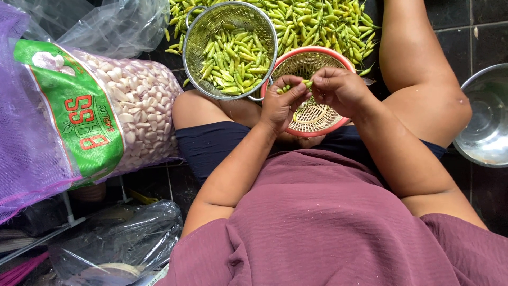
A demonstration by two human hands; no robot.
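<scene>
Dark tiled floor (487,37), seated person handling green chillies over a red basket.

Both hands meet just above the red plastic basket (312,119), which rests on the lap: the left hand (283,103) pinches a small green chilli (306,83), and the right hand (338,90) closes narrowly on the same pod. Beyond the basket lie a metal colander (197,39) of chillies and a loose chilli heap (317,21); a netted sack of garlic cloves (137,106) lies to its left, a steel bowl (484,122) to its right. Judged best practice: hold the pod firmly, work low over the basket.
</scene>
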